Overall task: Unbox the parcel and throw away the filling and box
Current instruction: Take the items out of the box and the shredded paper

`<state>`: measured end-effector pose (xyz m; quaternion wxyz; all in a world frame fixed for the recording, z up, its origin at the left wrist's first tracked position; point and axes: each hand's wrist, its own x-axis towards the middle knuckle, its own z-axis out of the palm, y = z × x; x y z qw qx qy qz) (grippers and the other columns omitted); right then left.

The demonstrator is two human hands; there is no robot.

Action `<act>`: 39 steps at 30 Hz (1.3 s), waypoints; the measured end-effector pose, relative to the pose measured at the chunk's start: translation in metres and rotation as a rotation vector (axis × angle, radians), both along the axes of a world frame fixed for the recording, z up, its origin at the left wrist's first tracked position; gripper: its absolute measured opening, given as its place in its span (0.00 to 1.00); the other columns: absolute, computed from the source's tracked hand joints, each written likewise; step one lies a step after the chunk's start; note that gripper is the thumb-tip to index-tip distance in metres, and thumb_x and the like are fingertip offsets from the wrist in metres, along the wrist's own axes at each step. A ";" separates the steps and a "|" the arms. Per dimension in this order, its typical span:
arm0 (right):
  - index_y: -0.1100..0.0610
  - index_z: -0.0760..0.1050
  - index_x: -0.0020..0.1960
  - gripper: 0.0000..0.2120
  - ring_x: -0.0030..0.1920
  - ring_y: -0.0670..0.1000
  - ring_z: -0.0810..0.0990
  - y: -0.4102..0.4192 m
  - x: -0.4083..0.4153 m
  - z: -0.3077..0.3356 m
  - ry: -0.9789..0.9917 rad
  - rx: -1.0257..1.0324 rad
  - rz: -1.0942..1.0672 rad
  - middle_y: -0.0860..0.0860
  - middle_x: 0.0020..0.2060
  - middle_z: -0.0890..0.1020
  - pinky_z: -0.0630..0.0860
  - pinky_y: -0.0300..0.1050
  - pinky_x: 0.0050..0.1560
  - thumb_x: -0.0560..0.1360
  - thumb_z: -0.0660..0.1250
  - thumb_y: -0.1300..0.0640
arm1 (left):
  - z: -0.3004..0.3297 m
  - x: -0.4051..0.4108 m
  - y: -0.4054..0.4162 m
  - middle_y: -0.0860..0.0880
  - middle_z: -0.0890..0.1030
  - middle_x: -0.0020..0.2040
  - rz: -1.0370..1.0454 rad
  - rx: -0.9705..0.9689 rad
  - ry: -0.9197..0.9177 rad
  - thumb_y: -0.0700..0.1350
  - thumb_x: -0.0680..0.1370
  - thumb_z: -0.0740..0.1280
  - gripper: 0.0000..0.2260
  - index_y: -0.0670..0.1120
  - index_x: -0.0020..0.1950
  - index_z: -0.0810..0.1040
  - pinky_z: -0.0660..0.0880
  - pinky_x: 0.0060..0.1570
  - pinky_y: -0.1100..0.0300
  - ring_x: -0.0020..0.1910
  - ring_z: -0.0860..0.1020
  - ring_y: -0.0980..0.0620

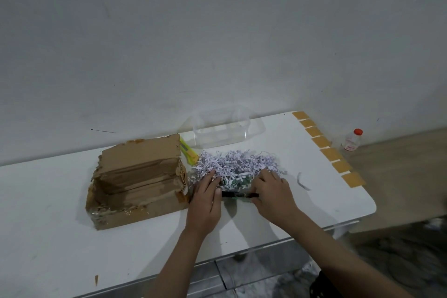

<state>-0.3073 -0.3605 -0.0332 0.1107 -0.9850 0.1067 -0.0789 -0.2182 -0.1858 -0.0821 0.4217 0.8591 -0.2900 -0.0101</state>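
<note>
An opened brown cardboard box (137,181) lies on the white table (60,244), its flaps up and its inside bare. To its right sits a heap of white shredded-paper filling (238,164). My left hand (205,203) rests at the heap's left side and my right hand (272,192) at its right side, fingers in the shreds. Between the hands a dark, partly green item (238,194) pokes out from under the filling; most of it is hidden. I cannot tell whether either hand grips it.
A yellow-green utility knife (188,152) lies behind the box. A clear plastic container (225,128) stands at the back against the wall. Tan square stickers (326,150) line the table's right edge. A small red-capped bottle (352,140) stands on the floor beyond.
</note>
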 end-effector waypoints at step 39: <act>0.60 0.79 0.44 0.03 0.40 0.52 0.77 -0.043 0.007 -0.010 -0.558 0.254 0.080 0.54 0.38 0.82 0.73 0.42 0.44 0.71 0.69 0.65 | -0.001 0.003 -0.006 0.50 0.67 0.72 0.028 0.061 -0.077 0.58 0.79 0.48 0.25 0.48 0.69 0.70 0.60 0.71 0.51 0.71 0.62 0.54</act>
